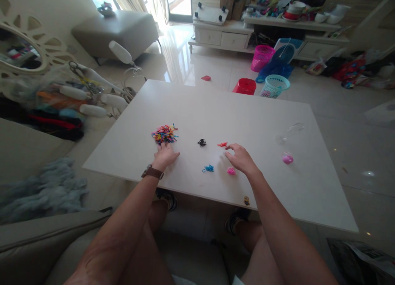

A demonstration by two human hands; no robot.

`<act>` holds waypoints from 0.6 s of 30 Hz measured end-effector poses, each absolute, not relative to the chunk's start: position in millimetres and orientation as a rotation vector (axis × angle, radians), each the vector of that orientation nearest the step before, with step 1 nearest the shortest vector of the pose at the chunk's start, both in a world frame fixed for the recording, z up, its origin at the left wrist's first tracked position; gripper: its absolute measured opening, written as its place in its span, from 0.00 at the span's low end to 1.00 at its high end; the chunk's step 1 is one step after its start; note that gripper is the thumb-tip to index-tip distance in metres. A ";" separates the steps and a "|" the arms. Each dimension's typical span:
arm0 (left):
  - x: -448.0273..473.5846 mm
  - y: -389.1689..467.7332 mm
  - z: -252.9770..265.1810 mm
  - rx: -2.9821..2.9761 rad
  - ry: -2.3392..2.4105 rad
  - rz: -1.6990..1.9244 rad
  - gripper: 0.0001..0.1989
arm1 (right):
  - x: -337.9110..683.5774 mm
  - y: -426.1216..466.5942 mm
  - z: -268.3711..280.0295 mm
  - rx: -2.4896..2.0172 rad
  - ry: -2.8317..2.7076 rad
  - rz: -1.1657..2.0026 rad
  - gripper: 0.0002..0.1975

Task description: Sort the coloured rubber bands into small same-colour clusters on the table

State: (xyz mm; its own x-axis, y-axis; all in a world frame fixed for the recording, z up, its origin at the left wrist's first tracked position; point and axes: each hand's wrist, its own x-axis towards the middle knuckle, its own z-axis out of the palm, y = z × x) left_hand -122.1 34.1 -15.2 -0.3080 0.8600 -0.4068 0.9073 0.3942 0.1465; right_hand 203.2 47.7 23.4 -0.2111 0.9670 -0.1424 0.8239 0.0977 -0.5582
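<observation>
A heap of small multicoloured bands point(164, 134), perhaps elastic hair ties, lies on the white table point(185, 103). My left hand point(165, 155), with a brown-strapped watch on its wrist, reaches to the near edge of this heap, fingers stretched out and thumb apart. Farther right, my right hand point(240, 156) hovers beside a little red cluster point(222, 144), its thumb and forefinger spread with nothing visible between them. Between the hands sit a black cluster point(201, 143) and a blue one point(209, 168). A pink cluster point(231, 171) lies just below my right hand.
A small yellow figure point(246, 200) stands near the table's front edge. Toward the right are a pink-purple round object point(287, 158) and something clear. Beyond the table are a red bin point(245, 86) and a light-blue basket point(275, 85). A white lamp frame point(105, 99) stands close at left.
</observation>
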 end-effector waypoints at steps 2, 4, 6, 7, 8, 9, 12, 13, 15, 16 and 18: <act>-123.3 34.8 -13.1 1.518 2.224 -0.152 0.31 | 198.9 49.1 22.6 -1.773 -2.117 0.801 0.12; -123.2 36.0 -9.3 1.501 2.217 -0.162 0.33 | 194.9 49.7 21.7 -1.762 -2.123 0.810 0.12; -121.8 36.9 -5.1 1.472 2.214 -0.180 0.35 | 192.1 49.4 21.0 -1.750 -2.134 0.819 0.12; -120.8 37.1 -3.3 1.462 2.211 -0.186 0.36 | 191.2 49.0 20.7 -1.744 -2.140 0.823 0.12; -119.7 37.1 -2.0 1.459 2.206 -0.186 0.36 | 190.8 48.4 20.6 -1.742 -2.143 0.824 0.12; -118.5 36.8 -1.2 1.464 2.201 -0.180 0.36 | 190.7 47.8 20.5 -1.741 -2.145 0.825 0.12; -115.8 35.4 -2.5 1.485 2.186 -0.157 0.35 | 191.6 46.0 20.4 -1.738 -2.147 0.821 0.12; -115.5 35.0 -3.7 1.487 2.184 -0.156 0.36 | 192.0 45.6 20.3 -1.737 -2.147 0.820 0.12; -115.8 34.6 -6.4 1.487 2.181 -0.163 0.36 | 193.0 45.0 20.0 -1.739 -2.149 0.820 0.12; -116.3 34.8 -7.5 1.488 2.181 -0.165 0.36 | 193.4 44.9 19.8 -1.742 -2.151 0.819 0.12; -117.5 35.7 -8.8 1.492 2.184 -0.165 0.36 | 194.2 44.9 19.3 -1.743 -2.159 0.818 0.12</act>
State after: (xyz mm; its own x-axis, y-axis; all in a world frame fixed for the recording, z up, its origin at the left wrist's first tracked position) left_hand -117.5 35.7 -8.8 -0.2851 0.8435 -0.4552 0.9023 0.3964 0.1695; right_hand 194.2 44.9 19.3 -0.2544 0.9551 -0.1518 0.8158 0.1276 -0.5641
